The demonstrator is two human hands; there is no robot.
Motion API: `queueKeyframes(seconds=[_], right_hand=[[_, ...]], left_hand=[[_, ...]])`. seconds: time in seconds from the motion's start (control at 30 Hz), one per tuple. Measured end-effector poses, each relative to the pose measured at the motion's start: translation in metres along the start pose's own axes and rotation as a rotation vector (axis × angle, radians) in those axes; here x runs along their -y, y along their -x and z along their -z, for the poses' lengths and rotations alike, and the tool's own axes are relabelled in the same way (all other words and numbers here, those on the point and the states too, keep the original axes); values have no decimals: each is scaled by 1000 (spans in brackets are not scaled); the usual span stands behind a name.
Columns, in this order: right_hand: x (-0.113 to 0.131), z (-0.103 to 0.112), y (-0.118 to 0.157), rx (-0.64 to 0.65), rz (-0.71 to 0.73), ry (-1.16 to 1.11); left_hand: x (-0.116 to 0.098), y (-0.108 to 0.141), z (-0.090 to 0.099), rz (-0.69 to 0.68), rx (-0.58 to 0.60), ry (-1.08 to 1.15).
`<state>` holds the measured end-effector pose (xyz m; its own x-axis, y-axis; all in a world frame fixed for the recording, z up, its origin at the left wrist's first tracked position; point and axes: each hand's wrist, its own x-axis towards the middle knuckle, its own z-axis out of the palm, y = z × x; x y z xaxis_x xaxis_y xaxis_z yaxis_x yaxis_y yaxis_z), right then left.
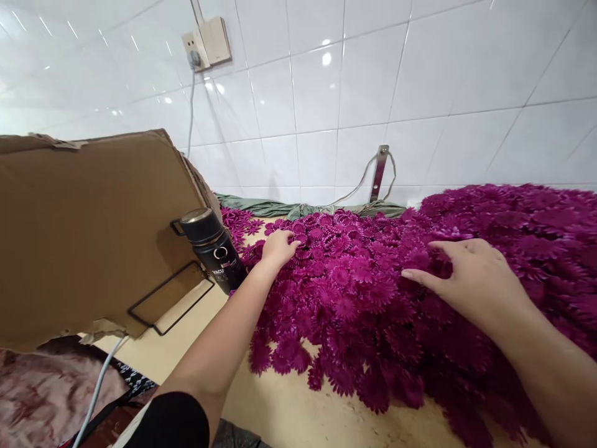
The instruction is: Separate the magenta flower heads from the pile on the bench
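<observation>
A large heap of magenta artificial flower heads [345,274] with many pointed petals covers much of the table. At the heap's far left side is my left hand [278,249], palm down, fingers bent and a small gap between thumb and forefinger; I make out nothing held. Over the right part of the pile I see my right hand [471,280], its thumb and forefinger spread apart with no flower between them. Its other fingers are partly hidden behind the hand.
A cardboard box [88,230] stands at the left, with a black vacuum flask [212,249] and a black wire frame [170,298] beside it. Green cloth [275,206] lies along the tiled wall. A metal bracket [379,174] and a plugged socket [196,51] are on the wall.
</observation>
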<state>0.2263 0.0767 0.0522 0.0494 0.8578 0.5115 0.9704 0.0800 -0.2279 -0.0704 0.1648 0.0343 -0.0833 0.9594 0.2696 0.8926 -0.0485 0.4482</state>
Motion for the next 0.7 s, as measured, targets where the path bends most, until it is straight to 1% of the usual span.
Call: queueKeyframes(seconds=[0.13,0.23,0.33,0.4,0.47,0.53,0.57,0.67,0.7], right_hand=[[3,23,-6,90,-145,-89],[4,30,-1,104,-164,-193],[3,32,7,86,-174,-292],[5,32,12,63,-207,-361],[8,31,17,36,-233,-422],[14,27,21,20,-245,-498],[17,23,22,35,-252,-556],[30,10,23,121,-290,-791],[35,5,22,156,-302,-869]], left_hand=[[-9,-14,-18,8,31,-4],[-10,-21,-23,42,51,46],[-8,-29,-20,83,41,143],[-9,-33,-13,101,18,232],[-15,-32,-5,94,-5,334],[-26,-21,3,60,-18,437],[-34,-12,6,38,-17,485],[-64,25,10,-37,32,597],[-73,39,9,-70,74,637]])
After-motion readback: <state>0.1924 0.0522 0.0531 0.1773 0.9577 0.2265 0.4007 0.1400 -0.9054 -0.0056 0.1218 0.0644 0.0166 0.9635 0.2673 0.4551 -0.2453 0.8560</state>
